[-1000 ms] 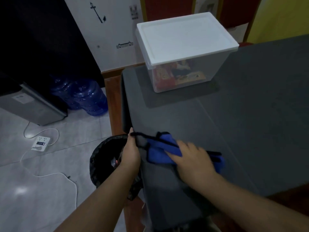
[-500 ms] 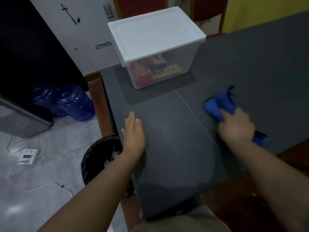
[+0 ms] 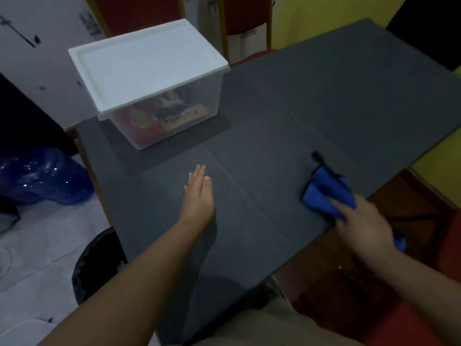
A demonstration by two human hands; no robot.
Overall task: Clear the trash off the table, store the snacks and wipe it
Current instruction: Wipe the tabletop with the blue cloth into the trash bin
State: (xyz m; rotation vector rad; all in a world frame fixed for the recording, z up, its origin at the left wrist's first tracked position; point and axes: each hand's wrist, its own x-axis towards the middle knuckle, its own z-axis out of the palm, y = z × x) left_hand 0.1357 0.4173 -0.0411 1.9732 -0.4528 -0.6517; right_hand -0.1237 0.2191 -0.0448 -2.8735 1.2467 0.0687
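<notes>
A blue cloth (image 3: 328, 193) lies on the dark grey table (image 3: 274, 156) near its front right edge, and my right hand (image 3: 361, 226) presses on it from above, blurred by motion. My left hand (image 3: 198, 196) rests flat on the table with straight fingers, holding nothing. A clear storage box (image 3: 172, 121) with a white lid (image 3: 147, 63) stands at the table's far left corner, with colourful snack packets visible inside. A black-lined trash bin (image 3: 97, 265) stands on the floor just left of the table.
Blue water bottles (image 3: 42, 176) stand on the tiled floor at the left. Red chairs (image 3: 244, 18) stand behind the table, and a red seat (image 3: 399, 308) is at the lower right beside my lap.
My right hand has swept the blue cloth from the left edge across to the table's right side. My left hand let go of the table edge by the bin and now lies flat.
</notes>
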